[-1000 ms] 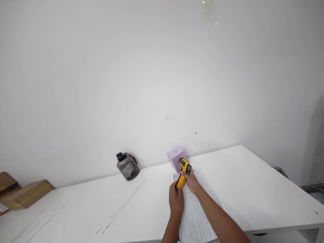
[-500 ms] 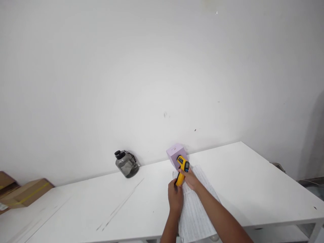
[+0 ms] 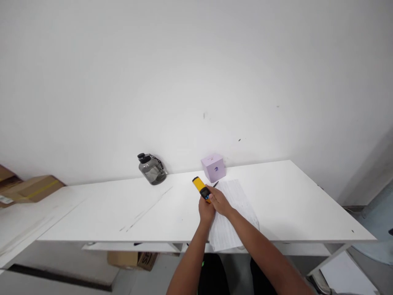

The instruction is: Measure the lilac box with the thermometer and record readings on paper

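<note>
A yellow and black handheld thermometer gun point(image 3: 200, 187) is held over the white table point(image 3: 123, 213), its long body pointing up and to the left. My left hand point(image 3: 206, 212) grips its lower end. My right hand point(image 3: 218, 200) is closed on it from the right, fingers over the dark display part. Under and behind both hands lies a white printed sheet point(image 3: 233, 213) that hangs a little over the table's front edge. A small lilac box point(image 3: 213, 167) stands just beyond the gun, near the wall.
A dark, smoky water jug point(image 3: 151, 169) lies tilted by the wall, left of the lilac box. Cardboard boxes point(image 3: 29, 188) sit at the far left. Another cardboard box point(image 3: 132, 259) is on the floor under the table.
The view has dropped and pulled back, showing the table's front edge and the floor. The gun has turned in my hands, from upright before the lilac box to pointing left.
</note>
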`<state>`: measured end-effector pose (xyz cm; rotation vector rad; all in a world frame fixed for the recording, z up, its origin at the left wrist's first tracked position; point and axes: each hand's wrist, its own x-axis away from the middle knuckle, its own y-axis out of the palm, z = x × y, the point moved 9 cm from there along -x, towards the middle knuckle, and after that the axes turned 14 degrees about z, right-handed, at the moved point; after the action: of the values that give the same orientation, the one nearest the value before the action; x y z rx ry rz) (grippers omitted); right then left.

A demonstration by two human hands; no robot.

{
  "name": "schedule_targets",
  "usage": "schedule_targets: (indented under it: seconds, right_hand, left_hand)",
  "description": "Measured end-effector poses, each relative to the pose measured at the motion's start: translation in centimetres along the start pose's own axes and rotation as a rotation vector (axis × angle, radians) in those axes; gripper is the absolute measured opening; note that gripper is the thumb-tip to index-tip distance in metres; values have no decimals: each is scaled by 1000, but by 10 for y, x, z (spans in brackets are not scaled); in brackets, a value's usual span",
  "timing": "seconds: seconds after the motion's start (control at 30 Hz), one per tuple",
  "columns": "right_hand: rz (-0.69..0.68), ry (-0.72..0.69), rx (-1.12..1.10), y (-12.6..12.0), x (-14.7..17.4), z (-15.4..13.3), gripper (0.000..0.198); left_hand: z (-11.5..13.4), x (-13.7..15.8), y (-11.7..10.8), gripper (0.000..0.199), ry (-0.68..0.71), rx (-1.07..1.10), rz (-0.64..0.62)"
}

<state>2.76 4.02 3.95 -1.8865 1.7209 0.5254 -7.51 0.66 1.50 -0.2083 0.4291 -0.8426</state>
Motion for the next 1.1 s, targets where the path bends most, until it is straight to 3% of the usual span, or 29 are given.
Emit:
schedule_targets:
  seconds: [0.1,0.17,0.3,0.4,0.6,0.8,0.93,1.03,1.1]
  right_hand:
    - [136,-5,242,-13,-6,9,51]
    - [125,52,443,-14,-9,21,48]
    - [-163,79,711,5,-5,38,60]
    - [-311,9,806,18,0,35,51]
    - [-90,12,1007,4,-2,21,32]
    - [-40,79,932,-10,-19,22,23]
    - [74,209,838,-51,-33,22,28]
    - [267,181,638,-86,-25,8,22]
    - [339,123,457,-96,-11,-1,24]
  left_hand:
    - [-9,0,-8,21,-82,-65,86]
    - [-10,0,-9,18,-75,-88,109]
    - [-9,-1,-3,17,-59,-76,51]
    - [-9,-2,-3,19,-70,-44,57]
    - [-10,-1,-13,22,-123,-23,165]
    - [-1,3,-5,24,-56,-130,63]
    - [4,3,7,31,26,-302,-45]
    - [10,2,13,34,113,-419,-84]
    - [12,1,15,36,130,-452,-96]
